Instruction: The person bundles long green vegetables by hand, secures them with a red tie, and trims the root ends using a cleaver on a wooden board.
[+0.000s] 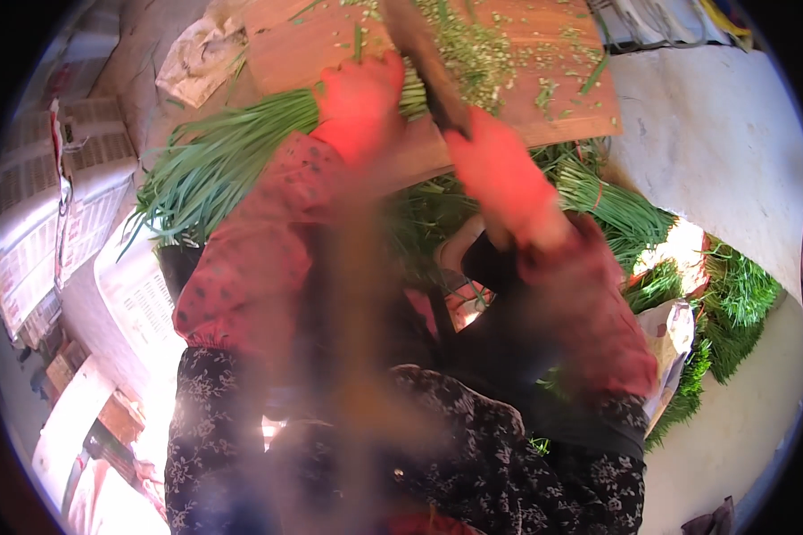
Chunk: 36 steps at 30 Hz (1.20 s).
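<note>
My left hand [361, 100], in a red glove, is closed round a bundle of long green garlic chives [232, 147] on the wooden board [281, 45]. Their leafy ends hang off the board's left side, while the pale stem ends poke out to the right of my fingers. In a matching red glove, my right hand [504, 174] grips the handle of a knife [428, 67]. Its dark blade lies just right of the stem ends and is smeared by motion. Small chopped stem bits [482, 67] are scattered over the board beyond the blade.
More tied bundles of green stalks [611, 209] lie below the board on the right, with a leafy heap [736, 294] further right. A crumpled tan sack [205, 53] is at the upper left. White plastic crates [27, 241] stand along the left side.
</note>
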Motion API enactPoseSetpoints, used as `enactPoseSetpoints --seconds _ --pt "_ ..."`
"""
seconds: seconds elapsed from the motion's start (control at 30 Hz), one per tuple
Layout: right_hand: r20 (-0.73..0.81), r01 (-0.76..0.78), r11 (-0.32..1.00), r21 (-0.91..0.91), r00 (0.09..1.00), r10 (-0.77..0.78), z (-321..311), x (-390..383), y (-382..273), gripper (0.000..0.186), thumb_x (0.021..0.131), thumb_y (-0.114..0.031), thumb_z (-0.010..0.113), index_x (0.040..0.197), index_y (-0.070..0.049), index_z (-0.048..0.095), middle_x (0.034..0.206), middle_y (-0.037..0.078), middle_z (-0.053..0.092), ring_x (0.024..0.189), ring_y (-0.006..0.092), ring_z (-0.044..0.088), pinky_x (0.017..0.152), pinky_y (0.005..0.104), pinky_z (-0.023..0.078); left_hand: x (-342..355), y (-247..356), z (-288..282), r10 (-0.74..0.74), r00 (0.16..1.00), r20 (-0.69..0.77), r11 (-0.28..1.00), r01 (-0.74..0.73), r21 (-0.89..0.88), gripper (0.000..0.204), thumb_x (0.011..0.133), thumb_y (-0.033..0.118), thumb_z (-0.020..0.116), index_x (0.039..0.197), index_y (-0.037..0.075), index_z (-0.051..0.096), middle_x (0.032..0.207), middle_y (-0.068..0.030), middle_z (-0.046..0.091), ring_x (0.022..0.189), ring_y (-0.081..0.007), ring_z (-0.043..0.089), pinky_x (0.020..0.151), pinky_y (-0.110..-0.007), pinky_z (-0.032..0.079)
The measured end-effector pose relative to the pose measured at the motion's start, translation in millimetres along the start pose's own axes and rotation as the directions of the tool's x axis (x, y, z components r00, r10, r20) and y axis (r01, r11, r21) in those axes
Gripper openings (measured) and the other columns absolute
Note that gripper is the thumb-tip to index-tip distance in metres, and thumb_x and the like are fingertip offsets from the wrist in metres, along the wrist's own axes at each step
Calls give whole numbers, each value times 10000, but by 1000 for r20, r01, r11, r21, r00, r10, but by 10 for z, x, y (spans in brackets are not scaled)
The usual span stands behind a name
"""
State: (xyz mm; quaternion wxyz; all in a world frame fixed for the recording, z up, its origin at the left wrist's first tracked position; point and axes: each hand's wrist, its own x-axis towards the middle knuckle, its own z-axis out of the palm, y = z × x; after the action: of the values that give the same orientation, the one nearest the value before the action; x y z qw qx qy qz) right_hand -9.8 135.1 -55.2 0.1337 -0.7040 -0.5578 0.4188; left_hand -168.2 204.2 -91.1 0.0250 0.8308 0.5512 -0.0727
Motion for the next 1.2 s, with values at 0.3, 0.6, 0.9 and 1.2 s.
enactPoseSetpoints --seconds 0.3,0.6,0.9,1.2 --pt "-34 69 992 106 997 -66 -42 803 -118 331 836 -285 560 922 26 636 643 156 631 545 269 623 519 398 486 15 -197 -108 117 993 -17 976 -118 -181 956 579 349 845 1360 65 372 1169 -189 582 1024 -378 600 809 -463 496" --pt "-270 -140 986 -95 957 110 -271 680 1280 599 795 -473 631 1078 55 610 1007 270 660 977 402 628 862 448 470 -390 -854 185 122 969 -217 885 -205 -419 1010 620 301 799 1465 69 297 1194 -231 584 1087 -378 585 922 -448 467" --pt "-298 514 789 335 853 -429 -334 -377 -149 674 925 -340 597 1440 -4 323 1384 171 453 1207 251 507 962 366 419 -748 -320 -1124 -276 835 -476 704 -161 -692 1047 579 511 792 1392 26 344 956 -195 625 828 -365 651 676 -456 527" --pt "86 420 441 793 640 -764 27 -958 -1235 694 913 -384 593 1426 0 327 1372 167 467 1238 262 487 1056 384 376 -2061 -274 -1769 -601 678 -423 22 -516 -856 1160 590 362 871 1455 -38 210 1212 -242 553 1088 -348 587 908 -387 483"
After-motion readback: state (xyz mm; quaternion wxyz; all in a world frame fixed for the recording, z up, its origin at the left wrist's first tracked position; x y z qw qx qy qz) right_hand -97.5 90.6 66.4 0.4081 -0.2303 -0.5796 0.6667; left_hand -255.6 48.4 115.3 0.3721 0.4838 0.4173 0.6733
